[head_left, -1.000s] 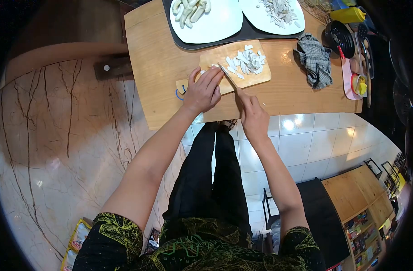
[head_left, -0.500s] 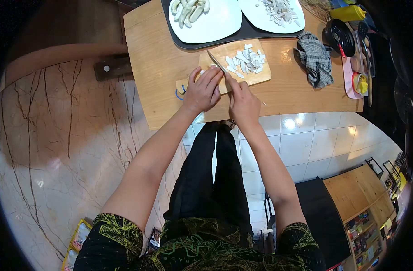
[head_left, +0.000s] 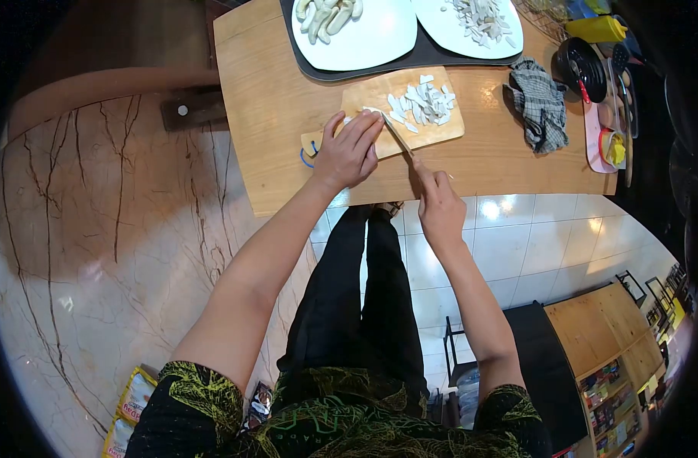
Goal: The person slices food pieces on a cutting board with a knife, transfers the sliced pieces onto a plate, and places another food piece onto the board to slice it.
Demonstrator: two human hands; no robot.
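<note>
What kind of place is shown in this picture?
Probably a kitchen or food preparation area: a knife lies across a wooden cutting board with pale cut slices, and a black pan and a checked cloth sit nearby.

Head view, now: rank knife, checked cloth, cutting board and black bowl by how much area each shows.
1. cutting board, partly covered
2. checked cloth
3. black bowl
4. knife, a thin sliver

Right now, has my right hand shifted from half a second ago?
Yes, the right hand has drawn back toward the body and rightward, away from the cutting board.
</note>
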